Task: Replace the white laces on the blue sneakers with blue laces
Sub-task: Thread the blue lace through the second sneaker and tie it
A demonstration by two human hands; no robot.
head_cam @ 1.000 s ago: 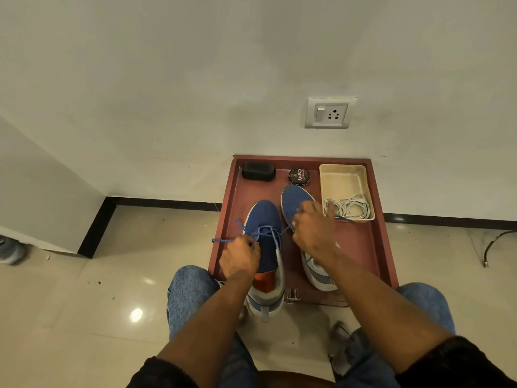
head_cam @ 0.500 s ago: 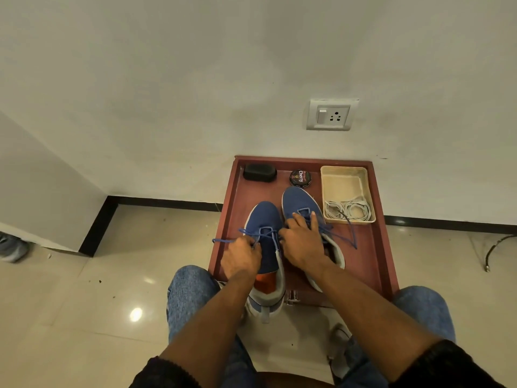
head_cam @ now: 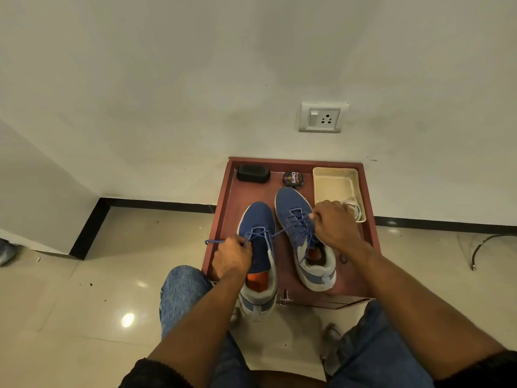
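Blue lace (head_cam: 282, 231) runs taut between the two hands, threaded through the upper eyelets of the left sneaker (head_cam: 258, 247) and stretching across above the right sneaker (head_cam: 303, 239). Both shoes sit side by side, toes toward the wall, on a low reddish-brown tray (head_cam: 369, 231) on the floor; the left one's heel overhangs the near edge. The right shoe also appears laced in blue.

The left hand (head_cam: 231, 257) is clenched around one end of the lace, whose short tip pokes out past the fist to the left. The right hand (head_cam: 337, 226) pinches the other end, pulled out toward the right over the second shoe.

The lace looks thin, soft and light, with no stiffness of its own, so I judge it best held near the tips and kept under tension, or it will go slack and slip back through the eyelets. The shoe is light too, and an even pull from both sides should keep it from sliding.

White laces (head_cam: 355, 210) lie in a loose heap in a cream plastic tub (head_cam: 335, 182) at the tray's far right corner, partly hidden by the right hand. A round polish tin (head_cam: 293, 179) and a black brush-like block (head_cam: 253, 173) stand along the far edge. A wall socket (head_cam: 321, 118) is above.
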